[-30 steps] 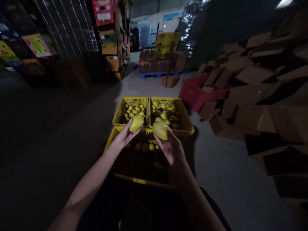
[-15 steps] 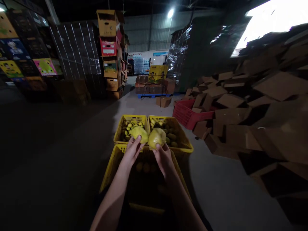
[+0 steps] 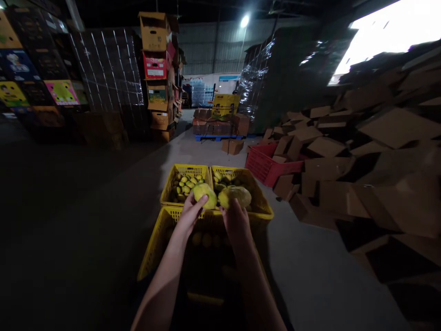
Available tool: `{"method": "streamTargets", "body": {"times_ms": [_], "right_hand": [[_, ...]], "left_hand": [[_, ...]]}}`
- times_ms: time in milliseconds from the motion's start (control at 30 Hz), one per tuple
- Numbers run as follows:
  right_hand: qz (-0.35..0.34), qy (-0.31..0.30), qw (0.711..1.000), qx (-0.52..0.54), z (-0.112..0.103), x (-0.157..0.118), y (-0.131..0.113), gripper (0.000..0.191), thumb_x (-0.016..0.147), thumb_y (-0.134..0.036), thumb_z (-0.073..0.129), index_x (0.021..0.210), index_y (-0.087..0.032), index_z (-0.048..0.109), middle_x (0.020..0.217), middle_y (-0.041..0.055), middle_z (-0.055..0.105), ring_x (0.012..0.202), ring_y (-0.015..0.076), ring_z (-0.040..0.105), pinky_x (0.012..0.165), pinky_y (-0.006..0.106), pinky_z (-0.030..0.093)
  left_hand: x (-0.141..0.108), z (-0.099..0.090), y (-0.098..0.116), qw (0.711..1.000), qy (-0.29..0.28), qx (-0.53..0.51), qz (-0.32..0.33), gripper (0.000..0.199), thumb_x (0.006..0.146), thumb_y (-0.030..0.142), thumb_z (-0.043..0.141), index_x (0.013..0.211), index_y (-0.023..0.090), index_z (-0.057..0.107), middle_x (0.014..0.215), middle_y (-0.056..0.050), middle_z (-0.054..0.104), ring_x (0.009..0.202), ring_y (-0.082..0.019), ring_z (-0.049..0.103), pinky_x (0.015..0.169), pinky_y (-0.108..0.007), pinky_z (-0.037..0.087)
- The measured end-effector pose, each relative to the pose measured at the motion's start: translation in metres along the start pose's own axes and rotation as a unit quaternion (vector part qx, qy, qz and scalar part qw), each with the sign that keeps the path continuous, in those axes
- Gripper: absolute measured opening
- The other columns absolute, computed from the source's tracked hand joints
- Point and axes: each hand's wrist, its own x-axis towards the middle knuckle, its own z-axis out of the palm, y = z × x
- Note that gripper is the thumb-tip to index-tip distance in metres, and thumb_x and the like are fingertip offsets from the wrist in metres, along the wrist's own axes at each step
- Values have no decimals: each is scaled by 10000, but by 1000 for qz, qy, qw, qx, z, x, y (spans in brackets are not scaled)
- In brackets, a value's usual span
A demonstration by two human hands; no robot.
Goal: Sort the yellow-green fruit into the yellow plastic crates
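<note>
My left hand [image 3: 192, 212] is closed on a yellow-green mango [image 3: 206, 196], thumb on its near side. In my right hand [image 3: 237, 220] is a second, longer mango [image 3: 237, 196], yellow at one end and duller at the other. The two fruits are held side by side, slightly apart, above the crates. Behind them, the far left yellow crate [image 3: 166, 186] holds several small yellow-green fruits. Its neighbour, the far right yellow crate [image 3: 264, 200], contains larger greenish ones. Below my forearms stands a near yellow crate [image 3: 150, 243] with several round-ended fruits in its shadowed inside.
To the right lies a red crate [image 3: 263, 165] beside a heap of cardboard boxes [image 3: 330, 168]. Ahead, a blue pallet [image 3: 217, 137] carries boxes. Tall stacked cartons [image 3: 156, 69] and wrapped stacks [image 3: 108, 76] stand at the left. The floor [image 3: 103, 207] is dimly lit.
Both mangoes have been turned in my hands. The right one has swung lengthwise to the right, and the left one has shifted slightly right. The view has moved a little.
</note>
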Motion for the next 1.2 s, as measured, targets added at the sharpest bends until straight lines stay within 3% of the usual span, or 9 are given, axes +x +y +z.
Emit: {"method": "streamTargets", "body": {"times_ms": [100, 233, 400, 567, 700, 833, 933, 1067, 1200], "right_hand": [[-30, 75, 997, -11, 3, -1, -5, 346, 580, -264, 783, 879, -209, 618, 843, 12, 677, 806, 185, 645, 674, 289, 541], [-63, 128, 989, -28, 3, 1, -12, 611, 509, -242, 842, 1034, -236, 531, 932, -33, 649, 834, 127, 618, 740, 238, 515], [-105, 157, 977, -98, 2, 0, -12, 693, 404, -178, 862, 1006, -226, 521, 914, -37, 629, 818, 130, 611, 751, 261, 519], [-2, 90, 996, -20, 3, 7, 7, 457, 541, -323, 816, 923, -209, 590, 854, 23, 684, 807, 198, 660, 731, 350, 557], [4, 39, 999, 4, 0, 13, 22, 309, 647, -401, 731, 900, -245, 647, 890, 37, 711, 930, 229, 665, 782, 386, 564], [24, 9, 999, 23, 1, 11, 25, 268, 647, -393, 744, 846, -232, 665, 832, 27, 714, 884, 214, 675, 814, 392, 557], [38, 8, 998, 40, 7, 5, 18, 339, 553, -300, 819, 842, -219, 661, 809, 9, 704, 807, 195, 670, 816, 388, 550], [-41, 83, 993, -68, 15, -2, 10, 550, 445, -187, 855, 938, -204, 613, 862, -4, 670, 776, 169, 625, 789, 366, 526], [-169, 111, 970, -134, 17, -3, 12, 672, 442, -145, 831, 1036, -236, 529, 1035, 5, 608, 923, 180, 596, 870, 384, 491]], "left_hand": [[2, -2, -1, 1000, 1, 16, 27, 518, 512, 365, 877, 928, 208, 612, 887, -9, 683, 846, -157, 643, 812, -266, 483], [10, -9, -5, 998, 39, 18, 48, 515, 537, 349, 864, 937, 219, 568, 915, 2, 676, 941, -172, 634, 912, -296, 461], [13, -12, -3, 985, 49, 72, 148, 616, 527, 278, 864, 1053, 219, 550, 1018, -29, 663, 1000, -198, 628, 948, -360, 464], [11, -12, 0, 965, 38, 133, 223, 648, 516, 235, 865, 1067, 240, 523, 1087, -49, 616, 974, -193, 630, 879, -336, 501], [12, -12, -1, 962, 50, 127, 235, 657, 513, 252, 864, 1057, 242, 496, 1127, -58, 593, 964, -186, 633, 858, -318, 510], [14, -14, -1, 963, 64, 116, 235, 673, 499, 258, 866, 1052, 243, 482, 1130, -55, 593, 964, -187, 635, 847, -311, 513], [14, -16, -1, 953, 62, 138, 263, 660, 516, 258, 860, 1043, 240, 464, 1050, -35, 597, 945, -181, 632, 843, -313, 511], [14, -22, 0, 920, 69, 214, 321, 636, 550, 265, 845, 1059, 233, 463, 1029, -40, 572, 963, -197, 608, 852, -350, 505], [11, -24, 3, 830, 101, 338, 432, 585, 595, 265, 829, 1081, 217, 508, 1081, -68, 542, 1047, -228, 558, 921, -403, 463]]}}
